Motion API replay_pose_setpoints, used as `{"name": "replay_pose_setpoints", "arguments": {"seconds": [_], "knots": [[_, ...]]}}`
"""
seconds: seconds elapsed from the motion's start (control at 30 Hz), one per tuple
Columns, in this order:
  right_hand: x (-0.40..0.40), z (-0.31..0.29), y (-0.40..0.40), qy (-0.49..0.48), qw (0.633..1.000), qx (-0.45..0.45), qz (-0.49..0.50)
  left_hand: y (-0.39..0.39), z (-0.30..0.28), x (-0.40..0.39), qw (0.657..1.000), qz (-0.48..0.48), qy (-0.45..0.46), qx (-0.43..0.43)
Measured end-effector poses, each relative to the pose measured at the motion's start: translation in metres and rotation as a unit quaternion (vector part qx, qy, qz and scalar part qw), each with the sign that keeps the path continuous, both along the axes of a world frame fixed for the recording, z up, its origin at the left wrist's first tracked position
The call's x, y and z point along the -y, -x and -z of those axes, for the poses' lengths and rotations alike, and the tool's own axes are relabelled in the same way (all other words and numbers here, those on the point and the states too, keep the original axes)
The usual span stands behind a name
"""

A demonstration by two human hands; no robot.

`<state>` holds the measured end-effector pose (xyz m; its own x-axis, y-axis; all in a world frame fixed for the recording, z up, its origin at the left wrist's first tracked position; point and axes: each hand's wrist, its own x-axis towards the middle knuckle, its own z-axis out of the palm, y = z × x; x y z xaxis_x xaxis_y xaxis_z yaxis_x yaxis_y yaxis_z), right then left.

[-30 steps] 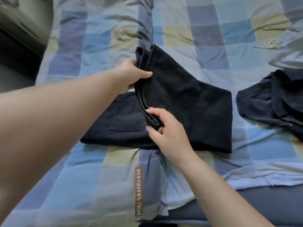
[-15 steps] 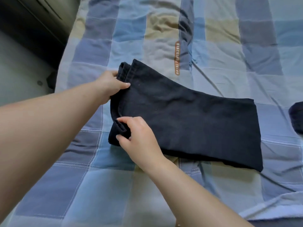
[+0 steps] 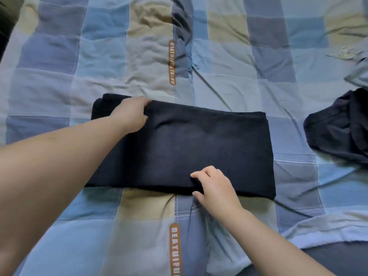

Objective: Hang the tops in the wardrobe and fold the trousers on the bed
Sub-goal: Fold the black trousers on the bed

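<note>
Dark navy trousers [image 3: 199, 148] lie folded into a flat rectangle on the checked bed cover [image 3: 139, 226]. My left hand [image 3: 132, 114] rests on the far left part of the fold, fingers curled over the top edge. My right hand [image 3: 214, 186] pinches the near edge of the trousers at its middle, thumb below and fingers on top. A second dark garment [image 3: 342, 126] lies crumpled at the right edge of the bed, apart from both hands.
A pale grey-blue garment [image 3: 358, 70] lies at the far right above the dark one. The bed's left edge and a dark gap [image 3: 6, 26] show at the upper left. A grey sheet [image 3: 338, 257] shows at the lower right.
The top layer of the trousers has been laid flat to the left, making a neat rectangle. My left hand moved onto the far edge, and my right hand slid right along the near edge.
</note>
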<state>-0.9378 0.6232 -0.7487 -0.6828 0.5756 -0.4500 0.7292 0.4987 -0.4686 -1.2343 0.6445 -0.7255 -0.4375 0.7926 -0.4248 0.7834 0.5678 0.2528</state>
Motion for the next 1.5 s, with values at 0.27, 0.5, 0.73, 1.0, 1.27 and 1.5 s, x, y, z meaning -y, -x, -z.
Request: {"name": "replay_pose_setpoints", "arguments": {"seconds": [0.27, 0.5, 0.73, 1.0, 1.27, 1.5], "knots": [[-0.016, 0.022, -0.001, -0.052, 0.993, -0.054, -0.089, 0.012, 0.01, -0.029, 0.977, -0.011, 0.053, -0.206], [-0.037, 0.026, -0.031, 0.066, 0.988, -0.124, 0.06, -0.003, 0.009, -0.036, 0.987, -0.006, 0.013, -0.16], [-0.077, 0.05, -0.128, 0.06, 0.912, -0.047, 0.404, -0.147, 0.039, -0.107, 0.99, 0.138, -0.001, -0.005], [-0.078, 0.085, -0.162, 0.405, 0.749, -0.157, 0.501, -0.246, 0.069, -0.173, 0.992, 0.076, -0.007, 0.098], [-0.076, 0.098, -0.171, 0.364, 0.708, -0.281, 0.537, -0.26, 0.083, -0.197, 0.989, 0.058, -0.137, 0.025], [-0.077, 0.096, -0.177, 0.427, 0.665, -0.236, 0.565, -0.257, 0.065, -0.127, 0.968, 0.032, -0.233, 0.092]]}}
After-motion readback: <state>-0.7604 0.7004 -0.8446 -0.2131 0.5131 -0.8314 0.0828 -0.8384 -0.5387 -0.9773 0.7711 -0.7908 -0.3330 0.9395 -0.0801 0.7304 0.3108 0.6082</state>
